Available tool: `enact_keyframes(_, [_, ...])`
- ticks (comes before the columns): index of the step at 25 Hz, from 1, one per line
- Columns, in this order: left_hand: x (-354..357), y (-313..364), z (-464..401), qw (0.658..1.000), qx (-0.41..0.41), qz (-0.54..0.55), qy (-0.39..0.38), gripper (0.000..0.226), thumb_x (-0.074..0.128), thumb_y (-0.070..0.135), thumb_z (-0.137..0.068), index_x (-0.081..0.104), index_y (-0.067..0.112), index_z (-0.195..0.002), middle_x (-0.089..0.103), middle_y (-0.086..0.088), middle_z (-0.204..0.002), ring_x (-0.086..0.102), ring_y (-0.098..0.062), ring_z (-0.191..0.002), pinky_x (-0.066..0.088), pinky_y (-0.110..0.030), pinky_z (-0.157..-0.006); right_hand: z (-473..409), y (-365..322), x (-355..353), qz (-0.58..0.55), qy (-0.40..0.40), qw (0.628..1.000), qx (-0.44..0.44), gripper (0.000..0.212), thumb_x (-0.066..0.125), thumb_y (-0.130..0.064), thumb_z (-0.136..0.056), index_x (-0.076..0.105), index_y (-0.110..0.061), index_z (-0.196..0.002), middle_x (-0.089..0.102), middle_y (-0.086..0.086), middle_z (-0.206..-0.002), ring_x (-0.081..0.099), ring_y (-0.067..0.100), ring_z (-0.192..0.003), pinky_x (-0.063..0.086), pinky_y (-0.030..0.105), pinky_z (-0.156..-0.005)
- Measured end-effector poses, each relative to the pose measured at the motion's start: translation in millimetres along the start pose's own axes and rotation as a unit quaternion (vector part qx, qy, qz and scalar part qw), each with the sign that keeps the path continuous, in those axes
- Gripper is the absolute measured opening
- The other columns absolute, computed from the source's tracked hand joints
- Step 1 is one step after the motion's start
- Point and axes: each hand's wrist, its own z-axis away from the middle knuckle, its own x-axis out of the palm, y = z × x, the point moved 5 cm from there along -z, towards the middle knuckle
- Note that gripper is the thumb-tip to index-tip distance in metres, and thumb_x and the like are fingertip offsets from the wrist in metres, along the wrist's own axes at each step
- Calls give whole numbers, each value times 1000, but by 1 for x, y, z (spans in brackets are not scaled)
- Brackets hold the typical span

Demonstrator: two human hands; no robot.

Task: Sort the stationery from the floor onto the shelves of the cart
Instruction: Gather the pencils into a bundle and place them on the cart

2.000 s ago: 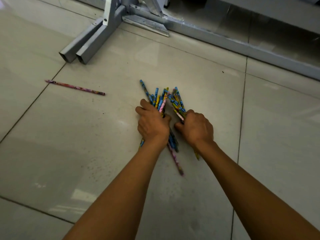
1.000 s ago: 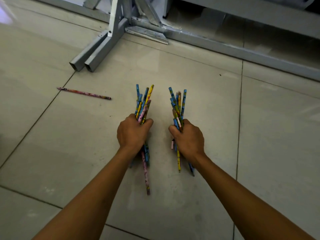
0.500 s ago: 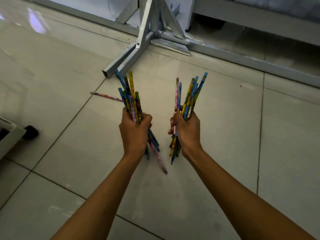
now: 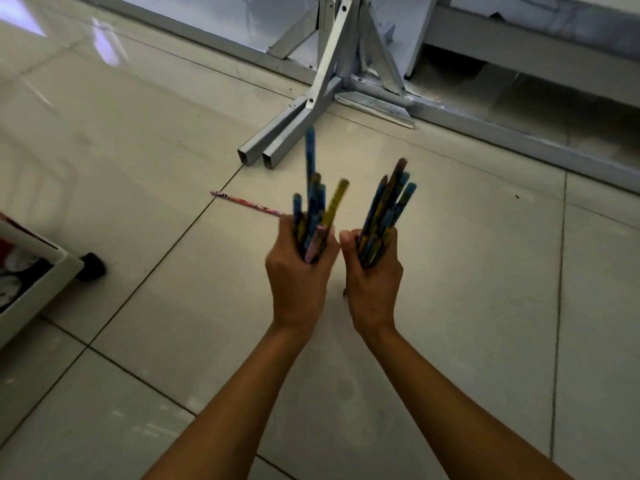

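- Both hands are full right now. The left hand (image 4: 299,271) is wrapped tight around a bundle of pencils (image 4: 313,216), fingers curled round the lower part so the tips fan out above the fist.
- The right hand (image 4: 374,275) is doing the same with a second bundle (image 4: 388,206), also standing roughly upright. The two fists sit just beside each other, up off the floor (image 4: 467,306).
- One pink pencil (image 4: 247,203) lies alone on the tiles, just behind the left fist, near the end of the grey metal frame foot (image 4: 273,147).
- The white cart (image 4: 31,282) peeks in at the left edge, with a black wheel (image 4: 90,267) showing. Can't make out what's on its shelf.
- Handling-wise: pencils are light and stiff, so weight's no issue. I'd guess the trouble is that they're smooth and round, so a loose one can slide out of the middle of a fistful. One blue one on the left already sticks up well above the others.
- Best bet is probably gripping around the middle of the bundle and keeping it snug, then lowering it flat onto the shelf rather than dropping it.
- For the stray, I'd pinch it mid-shaft, but a hand needs freeing first.
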Motion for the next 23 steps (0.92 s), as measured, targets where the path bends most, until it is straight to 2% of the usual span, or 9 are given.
enact_keyframes(2, [4,-17,16,999,-48,-5,-20,36,62,49,-80,53,22,-102,65,2,-85,65,-8,-75,54,-17,-67,6,16,-2,19,-15,1000,18,12,65,-32,-88,54,-29,-92,63,2,-77,60,19,-64,55,39,-61])
enact_keyframes(4, [4,-31,25,996,-88,-14,-13,32,66,42,-79,53,23,-100,64,3,-85,65,-8,-77,52,-15,-66,10,27,-3,37,-31,998,28,17,64,-35,-88,59,-20,-94,63,3,-76,60,21,-64,55,44,-60])
enact_keyframes(10, [-2,-29,19,996,-79,0,35,20,64,32,-82,48,38,-93,59,10,-76,60,-5,-67,50,-15,-61,6,35,0,57,-39,997,38,27,63,-35,-90,57,-9,-94,62,8,-76,59,25,-66,53,45,-59])
enact_keyframes(12, [-9,-21,9,996,-57,8,62,20,64,33,-83,48,40,-92,59,10,-77,61,-9,-66,53,-20,-60,0,26,7,58,-50,996,33,21,62,-32,-91,57,-12,-96,63,6,-79,60,21,-69,53,35,-62])
enact_keyframes(14, [-21,-22,-1,996,-42,-3,79,20,64,32,-84,48,41,-92,59,11,-78,61,-11,-67,54,-21,-61,-13,15,24,85,-91,992,9,16,62,-31,-91,57,-16,-97,63,4,-80,57,13,-68,46,16,-59])
enact_keyframes(16, [-37,-32,-9,994,-47,-24,96,24,65,27,-86,49,43,-92,58,12,-79,60,-7,-69,51,-16,-64,-33,7,51,147,-145,978,-36,18,60,-32,-93,58,-15,-97,60,3,-82,52,9,-69,40,15,-56])
enact_keyframes(19, [-62,-54,-14,987,-83,-55,123,27,68,21,-86,50,41,-89,57,12,-77,57,-2,-68,46,-10,-64,-65,8,100,328,-230,908,-119,24,58,-30,-94,60,-12,-109,55,3,-100,51,14,-82,36,25,-64])
enact_keyframes(21, [-72,-64,-15,984,-104,-58,136,20,69,21,-85,52,33,-88,57,10,-75,56,-1,-67,46,-10,-62,-73,18,126,436,-295,836,-156,26,55,-28,-95,57,-14,-116,54,5,-113,55,21,-93,41,31,-69])
enact_keyframes(23, [-78,-68,-17,982,-111,-56,139,22,70,22,-85,52,35,-87,59,9,-74,59,-4,-67,49,-13,-62,-71,27,144,527,-331,759,-189,26,52,-24,-96,52,-14,-120,52,9,-118,54,26,-100,42,35,-72])
